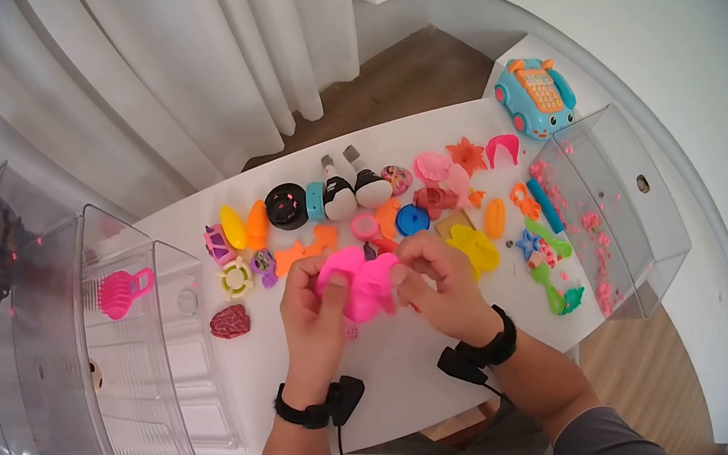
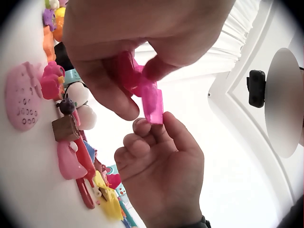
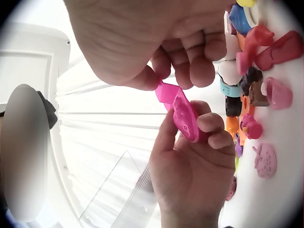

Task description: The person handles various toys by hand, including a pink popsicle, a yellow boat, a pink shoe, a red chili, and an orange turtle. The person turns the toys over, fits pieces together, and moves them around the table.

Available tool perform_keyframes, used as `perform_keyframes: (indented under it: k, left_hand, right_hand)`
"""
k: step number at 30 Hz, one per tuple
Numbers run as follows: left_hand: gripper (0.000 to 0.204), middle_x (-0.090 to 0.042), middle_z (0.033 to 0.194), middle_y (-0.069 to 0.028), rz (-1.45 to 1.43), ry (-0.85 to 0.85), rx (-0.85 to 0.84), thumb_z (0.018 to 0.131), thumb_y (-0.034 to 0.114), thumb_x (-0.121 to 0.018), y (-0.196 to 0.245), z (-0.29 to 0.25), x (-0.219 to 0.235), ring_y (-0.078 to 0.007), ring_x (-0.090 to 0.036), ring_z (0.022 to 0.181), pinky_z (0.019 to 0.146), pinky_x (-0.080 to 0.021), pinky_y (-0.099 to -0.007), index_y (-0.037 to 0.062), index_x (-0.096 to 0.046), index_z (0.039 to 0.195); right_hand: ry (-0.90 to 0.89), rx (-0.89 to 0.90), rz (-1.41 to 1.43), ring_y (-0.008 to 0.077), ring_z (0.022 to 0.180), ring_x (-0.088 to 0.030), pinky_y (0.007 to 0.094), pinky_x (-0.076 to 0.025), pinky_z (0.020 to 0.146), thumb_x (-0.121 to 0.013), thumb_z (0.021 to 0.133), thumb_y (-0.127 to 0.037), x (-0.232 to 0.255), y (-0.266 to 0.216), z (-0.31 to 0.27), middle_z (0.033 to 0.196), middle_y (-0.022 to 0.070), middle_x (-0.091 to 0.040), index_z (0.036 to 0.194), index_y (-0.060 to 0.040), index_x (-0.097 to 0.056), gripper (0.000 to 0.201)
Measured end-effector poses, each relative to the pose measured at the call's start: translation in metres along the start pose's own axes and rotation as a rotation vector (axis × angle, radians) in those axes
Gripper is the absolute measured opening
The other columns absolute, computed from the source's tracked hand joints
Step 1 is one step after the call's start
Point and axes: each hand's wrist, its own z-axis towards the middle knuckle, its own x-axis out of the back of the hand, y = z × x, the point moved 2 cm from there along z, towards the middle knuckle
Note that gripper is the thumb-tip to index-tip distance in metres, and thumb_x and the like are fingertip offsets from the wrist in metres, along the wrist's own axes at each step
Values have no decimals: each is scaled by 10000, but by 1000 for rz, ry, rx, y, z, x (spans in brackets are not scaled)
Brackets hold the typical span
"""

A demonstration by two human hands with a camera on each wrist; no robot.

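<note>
Both hands hold a bright pink, lobed plastic toy (image 1: pixel 361 283) above the front middle of the white table (image 1: pixel 372 398). My left hand (image 1: pixel 310 317) grips its left side, thumb on the near face and fingers behind. On the other side, my right hand (image 1: pixel 440 287) pinches the edge between thumb and index finger. The right wrist view shows the toy (image 3: pixel 186 121) from its side, with a raised rounded part near the left hand (image 3: pixel 190 171) and a flat tab at the right fingertips. Below the hands lies a pale pink piece with holes (image 2: pixel 23 97).
Across the table's back lie many toys, among them a black round dish (image 1: pixel 286 206), a yellow piece (image 1: pixel 474 250) and a blue lid (image 1: pixel 411 219). Clear bins stand left (image 1: pixel 145 376) and right (image 1: pixel 638 213). A toy phone (image 1: pixel 539 97) sits at back right; a pink comb-like scoop (image 1: pixel 122 292) is left.
</note>
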Motion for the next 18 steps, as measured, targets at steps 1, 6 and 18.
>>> perform_keyframes:
  k: [1, 6, 18]
  left_hand:
    - [231, -676, 901, -53, 14, 44, -61, 1062, 229, -621, -2, 1, 3, -121, -658, 684, 594, -507, -250, 32, -558, 1165]
    - [172, -677, 933, -49, 52, 94, -53, 1084, 198, -559, -1, -1, 3, -120, -648, 787, 735, -520, -270, 37, -582, 1139]
    - [208, -662, 1112, -104, -8, -118, -10, 1130, 248, -490, -15, -5, -13, -137, -672, 845, 731, -551, -243, 51, -465, 1191]
  right_hand:
    - [73, -16, 143, 61, 687, -536, 244, -455, 631, -689, 1008, -134, 2, 3, 1, 883, 7, -626, 1044, -14, -600, 153]
    - [184, -25, -23, 55, 771, -556, 232, -456, 689, -689, 1022, -159, 5, 2, 1, 882, -1, -623, 1041, -19, -609, 162]
    - [97, -173, 209, 52, 782, -579, 219, -496, 662, -654, 1056, -148, -4, -3, 1, 902, -5, -651, 1084, -18, -646, 133]
